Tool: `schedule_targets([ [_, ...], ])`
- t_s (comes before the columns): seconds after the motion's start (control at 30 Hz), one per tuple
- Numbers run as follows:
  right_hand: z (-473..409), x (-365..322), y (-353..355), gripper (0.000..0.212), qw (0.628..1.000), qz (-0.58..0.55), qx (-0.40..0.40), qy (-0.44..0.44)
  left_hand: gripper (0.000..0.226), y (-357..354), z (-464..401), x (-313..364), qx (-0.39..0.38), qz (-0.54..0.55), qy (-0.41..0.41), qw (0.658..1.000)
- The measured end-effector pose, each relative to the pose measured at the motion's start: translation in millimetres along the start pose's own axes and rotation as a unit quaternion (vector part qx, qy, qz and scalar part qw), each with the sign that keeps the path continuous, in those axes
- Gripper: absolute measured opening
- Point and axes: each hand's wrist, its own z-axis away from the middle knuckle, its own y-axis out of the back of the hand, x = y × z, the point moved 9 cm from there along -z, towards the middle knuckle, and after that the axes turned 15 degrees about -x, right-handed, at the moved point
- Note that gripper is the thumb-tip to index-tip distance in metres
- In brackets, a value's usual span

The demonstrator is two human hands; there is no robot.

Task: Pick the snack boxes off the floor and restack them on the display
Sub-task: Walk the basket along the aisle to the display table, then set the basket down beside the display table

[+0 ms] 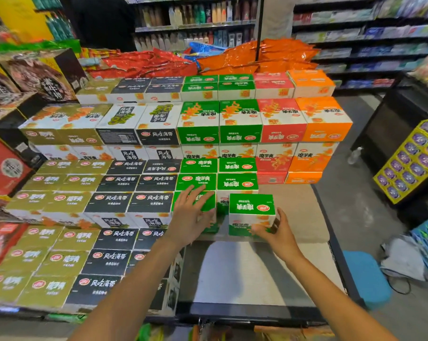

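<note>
Head view: right hand (279,233) gripping green box (251,212), left hand (192,212) flat on neighbouring box (208,201).

The scene is evenly lit from overhead. Straight lines are bowed by wide-angle distortion. The far blue-stocked shelves (370,43) are blurred, and the crinkled orange foil packets (269,57) are flecked with glare.

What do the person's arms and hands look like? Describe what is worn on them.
Both forearms are bare as far as the frame shows; no sleeve is in view. The left hand and right hand wear no gloves, and no watch, bracelet or ring can be seen on either wrist or hand. No markings show.
</note>
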Motion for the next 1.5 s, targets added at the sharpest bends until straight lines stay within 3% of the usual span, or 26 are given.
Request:
schedule_targets([
  [0.07, 3.0, 1.7, -6.9, 0.098, 1.000, -0.015, -0.004, 0.002, 0.058, 0.4, 0.4, 1.1, -0.005, 0.003, 0.010, 1.000],
  [0.2, -3.7, 0.0, -29.9, 0.050, 0.999, -0.027, -0.017, 0.021, 0.059, 1.2, 4.1, 4.1, -0.006, 0.012, 0.018, 1.000],
  [0.27, -8.5, -10.7, -42.0, 0.039, 0.999, -0.023, -0.011, 0.028, 0.060, 2.2, 3.5, 3.4, -0.006, 0.029, 0.028, 0.999],
  [0.43, -19.0, -16.2, -55.1, 0.051, 0.998, -0.051, -0.026, 0.015, 0.057, 0.7, 1.2, -0.7, -0.010, 0.033, 0.042, 0.999],
  [0.57, -11.5, -30.1, -55.5, 0.041, 0.992, -0.069, -0.104, 0.010, 0.058, 1.9, -1.3, -2.6, -0.023, 0.071, 0.056, 0.996],
  [0.7, -11.7, -19.4, -45.0, 0.049, 0.982, -0.039, -0.182, 0.006, 0.056, 6.6, -3.0, -5.5, -0.032, 0.132, 0.073, 0.988],
  [0.83, 8.1, -25.4, -21.2, 0.033, 0.990, -0.008, -0.139, 0.027, 0.055, 10.2, -2.2, 1.8, -0.091, 0.122, 0.072, 0.986],
  [0.93, 27.6, -26.4, -7.8, 0.026, 0.992, 0.010, -0.120, 0.042, 0.048, 31.5, 18.6, 17.9, -0.047, 0.126, 0.061, 0.989],
  [1.0, 40.0, -22.0, -6.9, 0.013, 0.992, 0.027, -0.121, 0.035, 0.045, 48.2, 48.6, 28.4, 0.002, 0.116, 0.036, 0.993],
  [1.1, 64.5, -30.4, -26.1, 0.025, 0.985, 0.090, -0.130, 0.068, 0.045, 59.6, 115.9, 26.5, 0.024, 0.093, 0.031, 0.995],
  [1.23, 109.8, -57.8, -104.7, 0.038, 0.959, 0.210, -0.171, 0.083, 0.048, 54.5, 237.8, -3.4, 0.020, 0.055, 0.081, 0.995],
  [1.43, 203.2, -68.4, -292.7, 0.044, 0.864, 0.357, -0.322, 0.152, 0.058, 23.6, 451.9, -57.6, 0.008, -0.022, 0.199, 0.980],
  [1.5, 233.7, -54.1, -357.4, 0.069, 0.824, 0.392, -0.377, 0.160, 0.057, 5.1, 530.6, -70.7, -0.004, 0.011, 0.258, 0.966],
])
